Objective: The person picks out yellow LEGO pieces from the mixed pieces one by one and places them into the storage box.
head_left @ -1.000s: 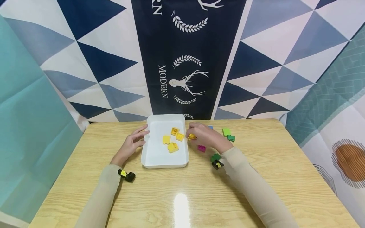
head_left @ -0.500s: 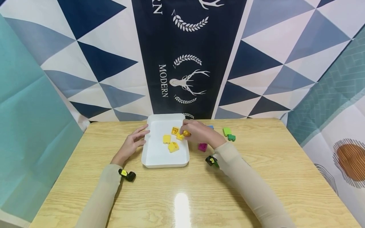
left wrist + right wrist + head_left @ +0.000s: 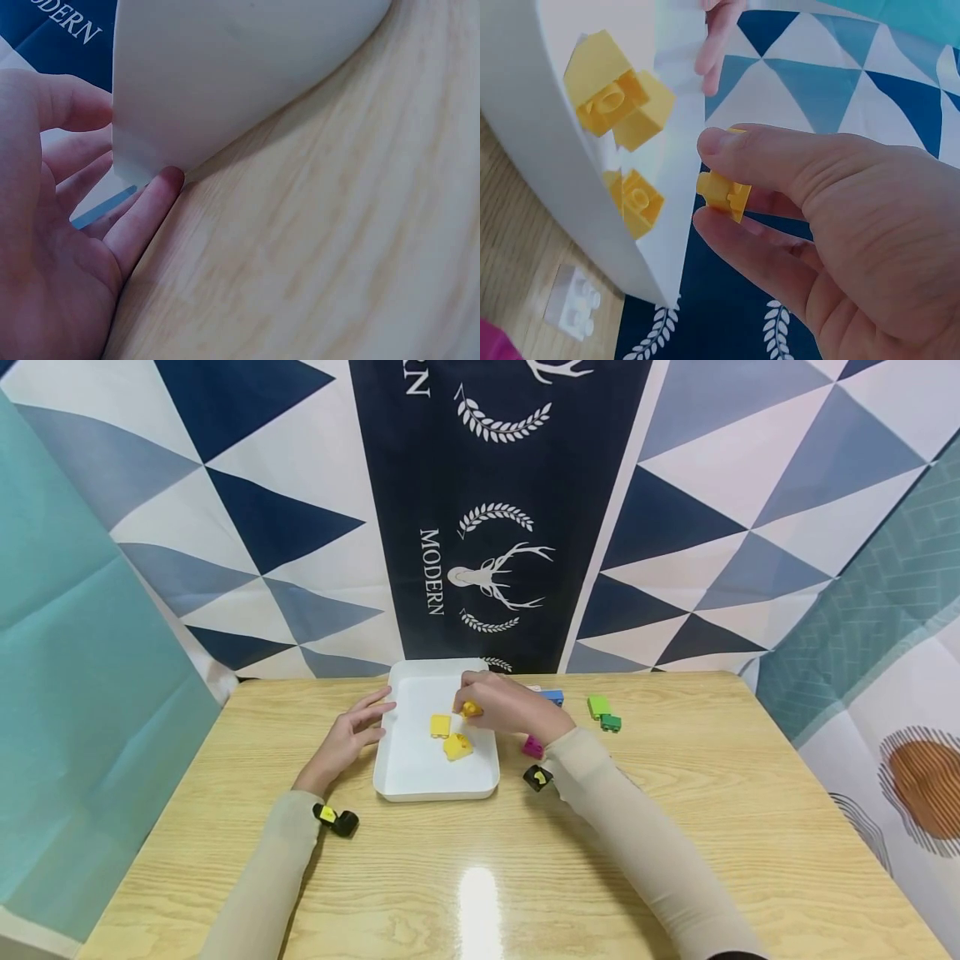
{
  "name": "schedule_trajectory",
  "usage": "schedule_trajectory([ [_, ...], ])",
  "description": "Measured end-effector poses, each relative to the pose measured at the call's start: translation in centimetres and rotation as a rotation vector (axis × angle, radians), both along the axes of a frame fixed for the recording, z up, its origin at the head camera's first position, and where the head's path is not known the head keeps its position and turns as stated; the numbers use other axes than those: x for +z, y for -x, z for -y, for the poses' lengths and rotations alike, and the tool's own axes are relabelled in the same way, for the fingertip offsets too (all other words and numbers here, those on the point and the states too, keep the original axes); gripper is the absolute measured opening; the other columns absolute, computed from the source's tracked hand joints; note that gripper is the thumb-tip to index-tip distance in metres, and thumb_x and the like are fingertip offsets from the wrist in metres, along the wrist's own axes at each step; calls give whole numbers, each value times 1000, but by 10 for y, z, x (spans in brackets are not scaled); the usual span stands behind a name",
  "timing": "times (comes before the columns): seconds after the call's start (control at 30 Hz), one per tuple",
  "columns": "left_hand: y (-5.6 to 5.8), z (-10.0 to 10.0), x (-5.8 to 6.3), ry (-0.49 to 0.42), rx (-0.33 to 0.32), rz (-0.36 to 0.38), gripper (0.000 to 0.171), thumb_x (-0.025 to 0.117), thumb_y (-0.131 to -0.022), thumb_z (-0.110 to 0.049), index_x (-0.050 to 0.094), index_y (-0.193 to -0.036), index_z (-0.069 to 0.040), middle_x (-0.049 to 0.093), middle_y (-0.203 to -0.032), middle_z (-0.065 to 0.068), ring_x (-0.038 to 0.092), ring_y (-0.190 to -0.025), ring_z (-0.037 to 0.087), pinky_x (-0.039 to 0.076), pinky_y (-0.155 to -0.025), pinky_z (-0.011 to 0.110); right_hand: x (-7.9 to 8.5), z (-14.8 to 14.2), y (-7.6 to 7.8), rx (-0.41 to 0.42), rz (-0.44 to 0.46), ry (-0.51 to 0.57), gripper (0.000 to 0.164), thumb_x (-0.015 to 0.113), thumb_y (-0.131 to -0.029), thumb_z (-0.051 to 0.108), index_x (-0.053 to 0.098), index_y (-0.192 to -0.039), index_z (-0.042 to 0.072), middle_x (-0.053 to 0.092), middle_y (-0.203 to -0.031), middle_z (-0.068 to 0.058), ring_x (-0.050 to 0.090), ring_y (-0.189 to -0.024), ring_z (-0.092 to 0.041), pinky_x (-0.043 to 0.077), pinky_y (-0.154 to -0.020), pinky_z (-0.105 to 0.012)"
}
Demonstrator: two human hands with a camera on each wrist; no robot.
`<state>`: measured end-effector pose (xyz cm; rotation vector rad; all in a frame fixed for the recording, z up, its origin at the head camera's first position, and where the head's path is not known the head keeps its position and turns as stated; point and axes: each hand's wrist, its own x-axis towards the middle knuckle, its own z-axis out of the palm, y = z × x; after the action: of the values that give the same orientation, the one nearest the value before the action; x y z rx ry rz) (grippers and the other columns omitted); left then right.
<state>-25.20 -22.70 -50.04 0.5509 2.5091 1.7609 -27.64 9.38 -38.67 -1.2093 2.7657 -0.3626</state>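
Note:
A white tray (image 3: 435,783) stands near the back of the wooden table. Over its right half, my right hand (image 3: 504,703) pinches a yellow toy brick (image 3: 724,191) between thumb and fingertip. Inside the tray lie a yellow square brick (image 3: 440,725) and a yellow slanted brick (image 3: 457,746); another yellow brick (image 3: 639,202) shows in the right wrist view but is hidden by my hand in the head view. My left hand (image 3: 347,739) rests its extended fingers against the tray's left wall, with one fingertip (image 3: 172,177) low by the table.
Right of the tray lie a magenta brick (image 3: 532,747), a blue brick (image 3: 552,697), a light green brick (image 3: 597,707) and a dark green brick (image 3: 611,723). A white brick (image 3: 571,301) sits beside the tray's wall. Patterned cloth (image 3: 315,560) hangs behind the table.
My right hand has moved left with the yellow brick, from beside the tray's right edge to above its inside. My left hand has stayed at the left wall.

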Motion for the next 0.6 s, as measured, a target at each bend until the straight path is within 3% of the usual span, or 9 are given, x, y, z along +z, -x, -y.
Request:
schedule_trajectory([
  [0.37, 0, 0, 0, 1, -2, -3, 47, 61, -110, 4, 59, -156, 11, 33, -185, 23, 25, -175, 47, 37, -137, 32, 9, 10, 9, 24, 93, -93, 23, 84, -100, 8, 87, -123, 10, 76, -124, -11, 67, -110, -27, 64, -113, -40],
  [0.6, -1, -1, 1, 5, 5, -1, 47, 61, -109, 4, 59, -155, 12, 34, -185, 23, 26, -175, 47, 37, -136, 30, 15, 17, 19, 28, 141, -191, 20, 83, -101, 10, 87, -121, 10, 76, -122, -9, 65, -107, -25, 63, -106, -37],
])
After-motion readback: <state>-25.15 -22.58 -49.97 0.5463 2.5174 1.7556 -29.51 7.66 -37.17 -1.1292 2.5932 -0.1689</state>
